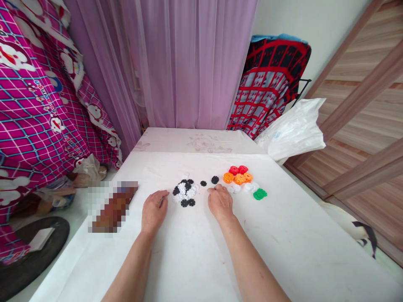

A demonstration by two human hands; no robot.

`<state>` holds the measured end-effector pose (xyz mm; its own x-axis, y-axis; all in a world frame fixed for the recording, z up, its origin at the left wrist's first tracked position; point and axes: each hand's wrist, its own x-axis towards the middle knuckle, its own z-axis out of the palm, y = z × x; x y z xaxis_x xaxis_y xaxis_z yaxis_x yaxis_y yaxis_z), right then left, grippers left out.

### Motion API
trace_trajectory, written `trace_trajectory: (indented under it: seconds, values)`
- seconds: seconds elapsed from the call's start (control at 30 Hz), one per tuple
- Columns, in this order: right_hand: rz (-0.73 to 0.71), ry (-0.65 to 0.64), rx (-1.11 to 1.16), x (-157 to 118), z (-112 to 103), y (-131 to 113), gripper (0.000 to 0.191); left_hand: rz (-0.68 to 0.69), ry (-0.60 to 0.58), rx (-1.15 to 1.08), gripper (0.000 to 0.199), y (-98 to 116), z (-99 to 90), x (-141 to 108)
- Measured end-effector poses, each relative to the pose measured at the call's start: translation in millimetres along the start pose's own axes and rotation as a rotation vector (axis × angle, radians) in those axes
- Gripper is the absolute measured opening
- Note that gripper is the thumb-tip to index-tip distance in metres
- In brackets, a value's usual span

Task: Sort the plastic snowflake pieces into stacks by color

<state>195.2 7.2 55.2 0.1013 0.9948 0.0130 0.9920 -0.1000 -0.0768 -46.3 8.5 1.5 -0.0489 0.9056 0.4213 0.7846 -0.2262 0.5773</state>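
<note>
My left hand (154, 212) rests on the table at the left of a mixed pile of black and white flower-shaped discs (187, 191). Its fingers point toward the pile, the thumb a little apart from them, and I see nothing held. On the pile's other side, my right hand (221, 202) is lowered to the tabletop with fingers curled; whatever may be under its fingertips is hidden. A single black disc (203, 183) lies between the pile and that hand. Just beyond the knuckles sits another black disc or small stack (215, 179).
Sorted disc stacks lie to the right: red (238, 170), orange (239, 179), white (251, 187) and green (260, 194). A blurred-out brown object (115, 207) is at the left edge of the white table (195, 260). A white plastic bag (292, 130) stands beyond the far right corner.
</note>
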Motion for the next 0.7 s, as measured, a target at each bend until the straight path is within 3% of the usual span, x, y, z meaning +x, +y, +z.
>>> trace_trajectory:
  seconds: [0.23, 0.5, 0.7]
  values:
    - [-0.135, 0.040, 0.076, 2.1, -2.7, -17.0, 0.030, -0.018, -0.015, 0.005, 0.031, 0.0, -1.3, -0.1]
    - [-0.072, -0.035, 0.051, 17.0, -1.7, -22.4, 0.027, -0.015, 0.000, 0.000, 0.030, 2.7, -2.9, -0.1]
    - [-0.050, -0.013, 0.048, 17.0, 1.6, -17.9, 0.030, -0.010, -0.007, -0.002, 0.031, 2.4, -2.3, 0.1]
